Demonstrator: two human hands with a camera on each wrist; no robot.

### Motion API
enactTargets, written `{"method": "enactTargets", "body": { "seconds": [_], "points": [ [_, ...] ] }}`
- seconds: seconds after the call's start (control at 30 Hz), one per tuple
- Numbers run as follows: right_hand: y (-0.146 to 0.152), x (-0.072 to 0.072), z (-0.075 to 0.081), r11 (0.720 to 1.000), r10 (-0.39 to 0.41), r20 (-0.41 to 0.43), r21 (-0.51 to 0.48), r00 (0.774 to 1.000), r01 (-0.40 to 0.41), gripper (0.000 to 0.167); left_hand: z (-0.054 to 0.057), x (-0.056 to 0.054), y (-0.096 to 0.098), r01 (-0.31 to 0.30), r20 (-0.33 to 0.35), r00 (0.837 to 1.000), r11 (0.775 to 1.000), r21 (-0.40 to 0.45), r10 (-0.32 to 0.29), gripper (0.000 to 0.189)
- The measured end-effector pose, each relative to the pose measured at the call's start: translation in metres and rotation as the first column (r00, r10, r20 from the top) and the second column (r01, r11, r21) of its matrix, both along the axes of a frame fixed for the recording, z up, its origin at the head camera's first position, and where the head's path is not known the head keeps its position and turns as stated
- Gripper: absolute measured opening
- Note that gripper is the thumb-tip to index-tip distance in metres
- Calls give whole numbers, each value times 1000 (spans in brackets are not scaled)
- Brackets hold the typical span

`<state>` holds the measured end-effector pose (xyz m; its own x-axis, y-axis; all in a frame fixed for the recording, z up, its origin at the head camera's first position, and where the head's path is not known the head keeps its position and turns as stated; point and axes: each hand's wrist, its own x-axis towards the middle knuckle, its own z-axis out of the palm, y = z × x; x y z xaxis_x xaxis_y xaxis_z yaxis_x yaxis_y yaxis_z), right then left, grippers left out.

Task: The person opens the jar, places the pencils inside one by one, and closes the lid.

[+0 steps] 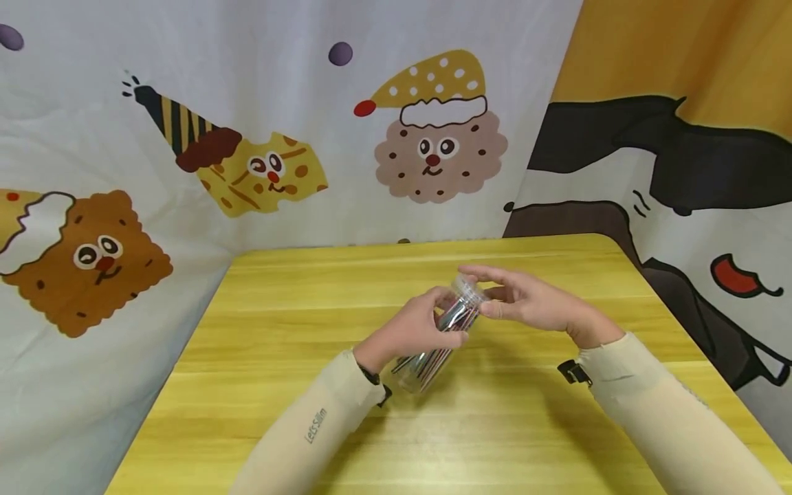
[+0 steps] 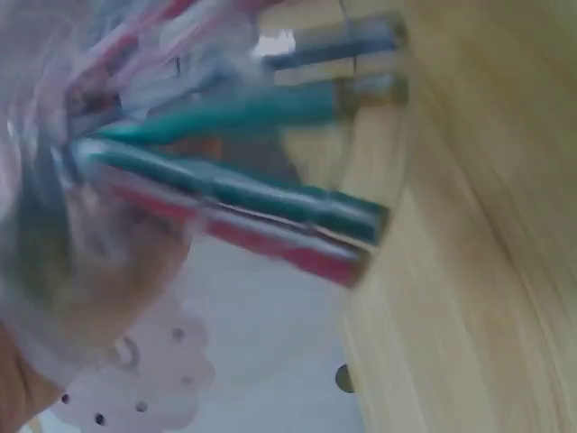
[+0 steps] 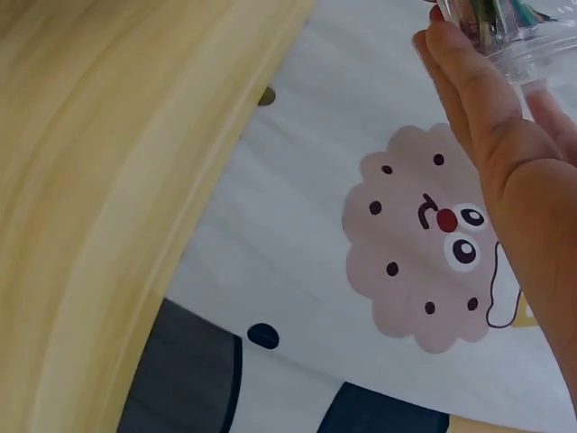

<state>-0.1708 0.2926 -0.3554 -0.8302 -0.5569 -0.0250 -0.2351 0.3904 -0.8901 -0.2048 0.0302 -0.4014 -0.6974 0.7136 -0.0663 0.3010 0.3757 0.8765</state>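
Note:
A clear plastic jar (image 1: 410,379) leans over the table, its base low and its top up towards the right. Several slim pen-like sticks (image 1: 436,357) lie inside; the left wrist view shows teal, dark green, red and grey ones, blurred. My left hand (image 1: 421,328) grips the jar round its body, thumb along the near side. At the upper end, my right hand (image 1: 532,300) holds the clear lid (image 1: 468,289) between thumb and fingers. Only part of this hand and the jar's top (image 3: 532,50) shows in the right wrist view.
The jar is held over a yellow wood-grain table (image 1: 278,316). Behind its far edge hangs a white curtain (image 1: 278,62) printed with cartoon biscuits and cheese. A black strap buckle (image 1: 574,372) hangs at the right sleeve.

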Motion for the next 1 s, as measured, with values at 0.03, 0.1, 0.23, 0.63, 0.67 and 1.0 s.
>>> {"method": "enactTargets", "body": {
  "seconds": [0.03, 0.1, 0.23, 0.63, 0.67, 1.0],
  "points": [
    [0, 0, 0, 1000, 11, 7, -7, 1000, -11, 71, 0, 1, 0, 2, -5, 1000, 1000, 2, -2, 75],
    [-1, 0, 1, 1000, 24, 14, -19, 1000, -24, 71, 0, 2, 0, -13, -41, 999, 1000, 6, 13, 76],
    [-3, 1, 3, 1000, 19, -17, -6, 1000, -19, 72, 0, 3, 0, -42, -144, 989, 999, 0, 41, 78],
    [-7, 8, 3, 999, 37, -126, 12, 991, -36, 75, 2, 7, 1, -140, -555, 830, 982, -123, 48, 95],
    [-7, 9, 4, 1000, 25, -139, 3, 990, -25, 75, 2, 7, 2, -142, -575, 817, 984, -111, 53, 94],
    [-8, 11, 2, 996, 46, -125, 87, 991, -35, 77, -2, 7, 5, -115, -676, 737, 986, -121, 3, 95]
  ]
}}
